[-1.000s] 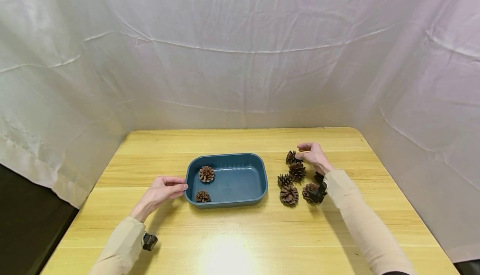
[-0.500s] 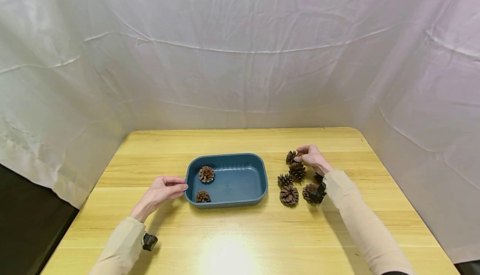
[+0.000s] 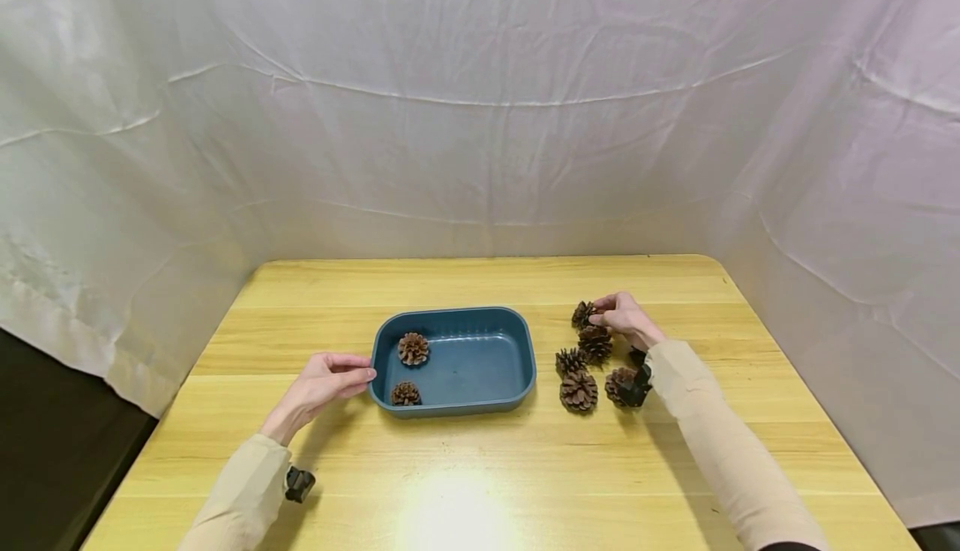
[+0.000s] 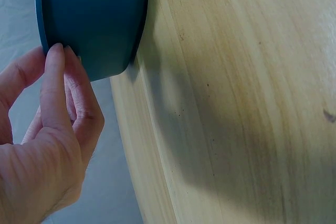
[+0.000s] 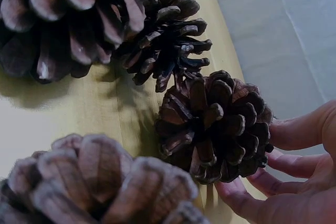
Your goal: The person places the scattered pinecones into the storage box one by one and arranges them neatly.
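Over toward the right edge of the tabletop (image 3: 480,451), the right hand (image 3: 626,315) has its fingers (image 5: 247,198) curled around the farthest pine cone (image 3: 582,313), which sits on the wood at the far end of a loose cluster. Four more cones lie just nearer the front edge: one (image 3: 596,341) right beside the held one, then a small cone (image 3: 568,360), a big cone (image 3: 578,390) and a cone by the wrist (image 3: 619,383). Near the middle of the tabletop sits a blue tray (image 3: 525,363) holding two cones (image 3: 412,348) at its left end. The left hand (image 3: 324,381) rests at the tray's left rim, fingertips (image 4: 55,56) together and touching the wall.
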